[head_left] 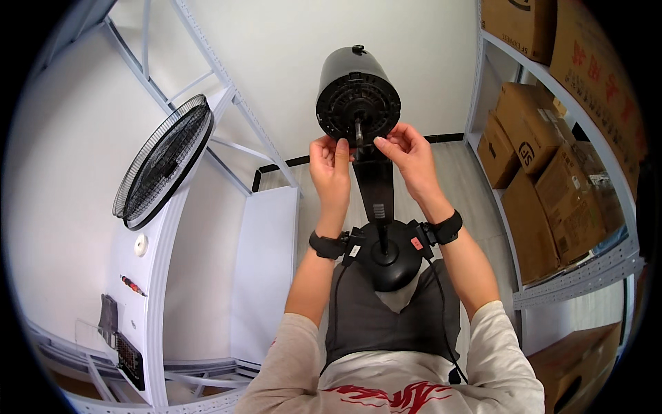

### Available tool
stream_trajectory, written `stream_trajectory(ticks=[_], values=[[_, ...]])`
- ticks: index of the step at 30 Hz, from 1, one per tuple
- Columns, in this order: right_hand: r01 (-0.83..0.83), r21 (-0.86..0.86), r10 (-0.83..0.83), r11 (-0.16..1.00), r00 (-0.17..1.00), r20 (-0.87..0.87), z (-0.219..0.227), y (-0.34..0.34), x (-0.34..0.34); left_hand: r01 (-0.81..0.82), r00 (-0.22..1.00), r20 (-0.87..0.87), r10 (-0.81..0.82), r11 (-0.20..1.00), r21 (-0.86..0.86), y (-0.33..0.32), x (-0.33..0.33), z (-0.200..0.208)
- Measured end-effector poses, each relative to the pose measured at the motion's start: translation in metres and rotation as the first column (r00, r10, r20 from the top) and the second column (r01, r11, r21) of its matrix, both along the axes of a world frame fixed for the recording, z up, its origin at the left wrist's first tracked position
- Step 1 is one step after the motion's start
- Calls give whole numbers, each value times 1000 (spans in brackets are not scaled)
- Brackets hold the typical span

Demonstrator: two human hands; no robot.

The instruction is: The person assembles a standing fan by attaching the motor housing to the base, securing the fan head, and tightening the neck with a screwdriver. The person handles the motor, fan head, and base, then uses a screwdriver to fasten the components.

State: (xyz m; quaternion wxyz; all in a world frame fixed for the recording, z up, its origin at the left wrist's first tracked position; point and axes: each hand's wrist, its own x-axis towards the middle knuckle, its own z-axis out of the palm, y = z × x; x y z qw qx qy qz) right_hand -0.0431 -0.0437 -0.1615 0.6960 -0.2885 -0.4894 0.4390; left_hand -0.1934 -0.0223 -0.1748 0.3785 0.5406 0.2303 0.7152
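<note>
A black pedestal fan's motor head (358, 90) stands in front of me, its bare metal shaft (358, 131) pointing toward me. No blade or grille is fitted on it. My left hand (331, 165) grips the lower left of the housing rim, thumb in front and fingers curled behind. On the lower right, my right hand (412, 157) grips the same rim, its thumb close to the shaft. Whether a small part lies under the fingertips cannot be made out. Below run the fan's neck (374, 190) and the round black base (389, 265), which sits between my legs.
To the left, a white shelf (155, 269) carries a round black fan grille (165, 165), a white ring-shaped roll (141, 245), a red-and-black screwdriver (132, 285) and a black keypad-like item (129, 360). A metal rack (579, 293) with cardboard boxes (531, 131) stands on the right.
</note>
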Motion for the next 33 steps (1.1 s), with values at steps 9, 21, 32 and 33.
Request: stream_trajectory(ticks=[9,21,32,33], values=[[147,134,-177,980,952,249,-4,8,7,-12,998,58,12,1000,1,0,4,-3],[111,89,-121,990,985,124,-5,0,3,-5,994,-106,20,990,140,3,-12,0],[95,57,-101,994,986,133,-3,-4,1,136,848,-523,83,921,366,30,-38,80],[78,61,-84,995,991,107,-3,-4,0,130,827,-553,97,925,357,32,-37,84]])
